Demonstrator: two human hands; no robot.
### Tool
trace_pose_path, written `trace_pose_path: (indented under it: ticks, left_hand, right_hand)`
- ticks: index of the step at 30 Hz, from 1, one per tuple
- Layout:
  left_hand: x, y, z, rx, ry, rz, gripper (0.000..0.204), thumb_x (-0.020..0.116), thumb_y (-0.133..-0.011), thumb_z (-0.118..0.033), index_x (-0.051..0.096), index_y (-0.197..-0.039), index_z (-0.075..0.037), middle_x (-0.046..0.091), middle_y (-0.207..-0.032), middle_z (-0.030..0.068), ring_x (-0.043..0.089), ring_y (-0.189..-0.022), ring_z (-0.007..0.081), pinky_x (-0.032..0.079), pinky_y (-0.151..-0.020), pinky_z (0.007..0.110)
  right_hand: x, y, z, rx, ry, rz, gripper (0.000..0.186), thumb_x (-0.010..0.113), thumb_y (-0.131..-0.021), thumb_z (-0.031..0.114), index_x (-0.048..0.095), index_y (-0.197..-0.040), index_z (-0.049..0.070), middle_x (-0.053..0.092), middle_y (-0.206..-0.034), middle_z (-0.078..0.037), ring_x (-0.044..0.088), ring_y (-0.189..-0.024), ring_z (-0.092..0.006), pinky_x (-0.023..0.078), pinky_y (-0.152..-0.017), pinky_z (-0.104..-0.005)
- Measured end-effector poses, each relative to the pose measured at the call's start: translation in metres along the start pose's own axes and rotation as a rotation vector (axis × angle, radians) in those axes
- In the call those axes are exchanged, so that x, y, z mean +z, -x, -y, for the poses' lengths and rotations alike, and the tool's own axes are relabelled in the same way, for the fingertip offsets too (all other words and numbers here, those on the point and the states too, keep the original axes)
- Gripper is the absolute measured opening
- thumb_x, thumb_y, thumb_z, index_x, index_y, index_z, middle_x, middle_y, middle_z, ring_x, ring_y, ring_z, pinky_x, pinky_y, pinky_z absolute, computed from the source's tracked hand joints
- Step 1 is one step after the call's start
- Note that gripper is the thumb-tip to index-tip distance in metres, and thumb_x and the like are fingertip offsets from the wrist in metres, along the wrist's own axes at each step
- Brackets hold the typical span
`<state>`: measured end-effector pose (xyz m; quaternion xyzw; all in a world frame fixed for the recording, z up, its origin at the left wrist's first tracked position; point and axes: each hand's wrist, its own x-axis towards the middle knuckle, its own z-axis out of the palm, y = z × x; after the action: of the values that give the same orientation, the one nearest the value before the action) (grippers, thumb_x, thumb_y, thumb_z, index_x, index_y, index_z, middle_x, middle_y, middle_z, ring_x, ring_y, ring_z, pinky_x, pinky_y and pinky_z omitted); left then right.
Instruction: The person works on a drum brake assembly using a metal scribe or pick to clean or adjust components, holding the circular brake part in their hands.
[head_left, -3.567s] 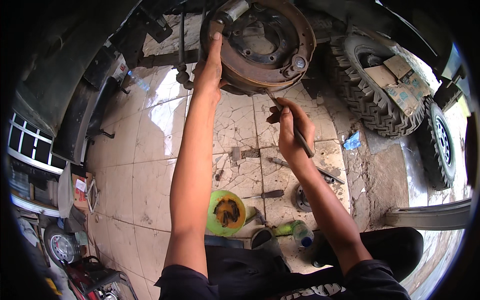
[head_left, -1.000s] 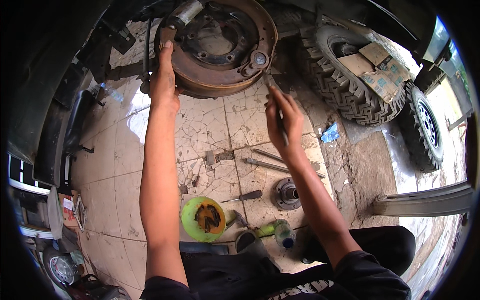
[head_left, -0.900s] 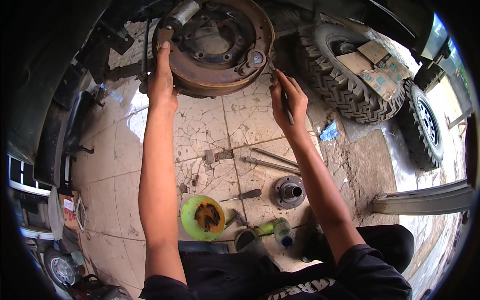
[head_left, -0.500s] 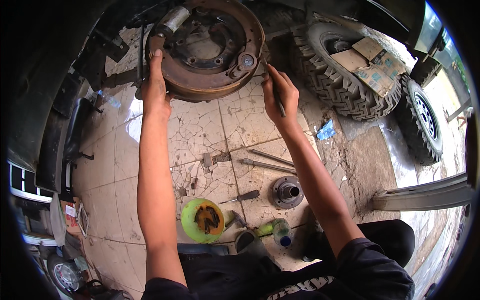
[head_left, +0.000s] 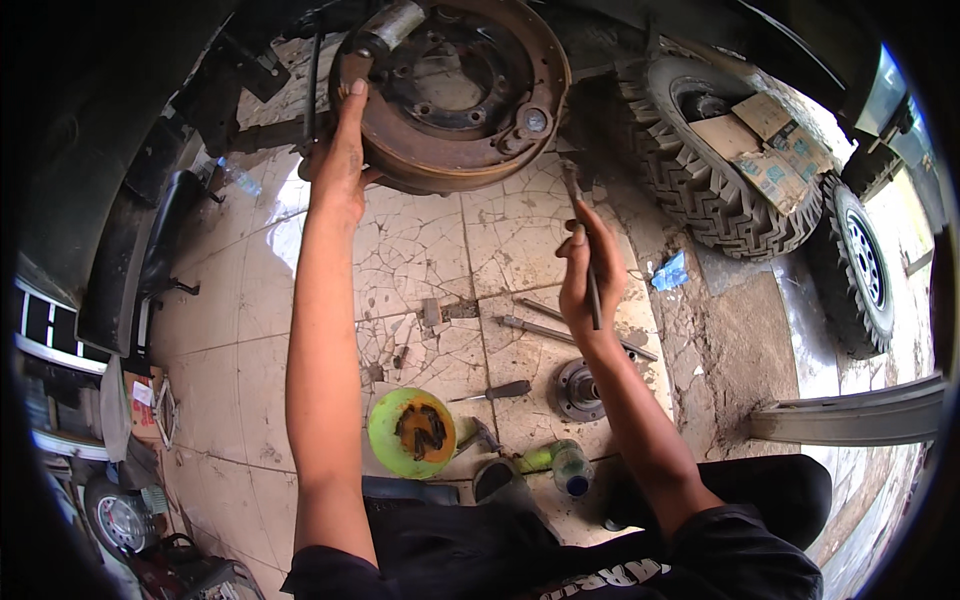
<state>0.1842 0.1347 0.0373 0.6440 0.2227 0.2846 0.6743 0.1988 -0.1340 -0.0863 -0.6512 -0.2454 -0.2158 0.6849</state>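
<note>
At the top of the head view is a rusty drum brake assembly (head_left: 545, 60), with curved brake shoes around a dark hub plate. A worn silver cylinder (head_left: 398, 28) sits at its upper left. My left hand (head_left: 340, 165) grips the assembly's left edge, thumb on the rusty shoe end below the cylinder, the other fingers partly hidden behind. My right hand (head_left: 595, 265) is closed around a slim dark bar tool (head_left: 593, 297). Its flattened tip points up toward the assembly's lower right edge, apart from it.
On the cracked tile floor (head_left: 400, 260) lie metal bars (head_left: 535, 328), a screwdriver (head_left: 508, 390), a flanged hub (head_left: 577, 390), a green bowl (head_left: 384, 432) with dark parts in brownish liquid, and a bottle (head_left: 571, 468). At right, a large tyre (head_left: 700, 215) carries cardboard (head_left: 770, 150).
My right hand has drawn the bar tool down and away from the assembly's edge. My left hand keeps its hold. The whole view has shifted, so things appear further right.
</note>
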Motion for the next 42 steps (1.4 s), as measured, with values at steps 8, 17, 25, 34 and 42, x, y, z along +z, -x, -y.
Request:
trace_pose_path:
  ticks: [8,17,25,34,42]
  left_hand:
    - [-0.006,0.019,-0.013,-0.031,0.045,0.169,0.100,0.067,-0.077,-0.070,0.039,-0.145,-0.003,0.047,-0.142,0.0139,0.054,-0.121,0.0220,0.054,-0.083,0.032]
    - [0.004,0.037,0.014,-0.066,0.179,0.139,0.101,0.063,-0.078,-0.073,0.033,-0.146,-0.005,0.045,-0.143,0.0117,0.050,-0.126,0.0246,0.049,-0.090,0.040]
    - [0.006,0.036,0.010,-0.067,0.160,0.077,0.090,0.064,-0.080,-0.069,0.040,-0.142,-0.008,0.048,-0.139,0.0111,0.051,-0.123,0.0240,0.043,-0.098,0.046]
    - [0.002,0.034,0.009,-0.023,0.145,0.043,0.093,0.070,-0.076,-0.064,0.044,-0.138,0.000,0.053,-0.132,0.0154,0.060,-0.107,0.0279,0.050,-0.089,0.048]
    - [-0.002,0.035,0.007,-0.030,0.130,0.029,0.083,0.070,-0.079,-0.062,0.047,-0.135,-0.004,0.055,-0.130,0.0119,0.061,-0.109,0.0243,0.052,-0.089,0.045]
  right_hand:
    - [-0.005,0.020,0.009,0.031,-0.088,-0.004,0.019,0.051,-0.099,0.009,0.061,-0.104,-0.006,0.061,-0.094,-0.013,0.057,-0.068,-0.0109,0.047,-0.063,-0.0235]
    - [0.040,0.017,0.050,-0.048,-0.104,0.204,0.023,0.058,-0.093,0.002,0.065,-0.113,-0.006,0.067,-0.082,-0.015,0.066,-0.071,-0.0188,0.051,-0.065,-0.0281]
    - [0.071,0.002,0.047,-0.063,-0.049,0.218,0.022,0.060,-0.092,0.001,0.066,-0.112,-0.004,0.067,-0.082,-0.017,0.064,-0.068,-0.0233,0.051,-0.063,-0.0305]
    - [0.066,0.010,0.055,-0.228,0.216,0.195,0.024,0.061,-0.085,-0.002,0.067,-0.108,-0.002,0.064,-0.077,-0.010,0.058,-0.068,-0.0223,0.041,-0.067,-0.0336]
    - [0.033,-0.008,0.028,-0.221,0.250,0.083,0.019,0.061,-0.087,0.001,0.068,-0.105,-0.001,0.065,-0.076,-0.008,0.055,-0.067,-0.0218,0.038,-0.067,-0.0352]
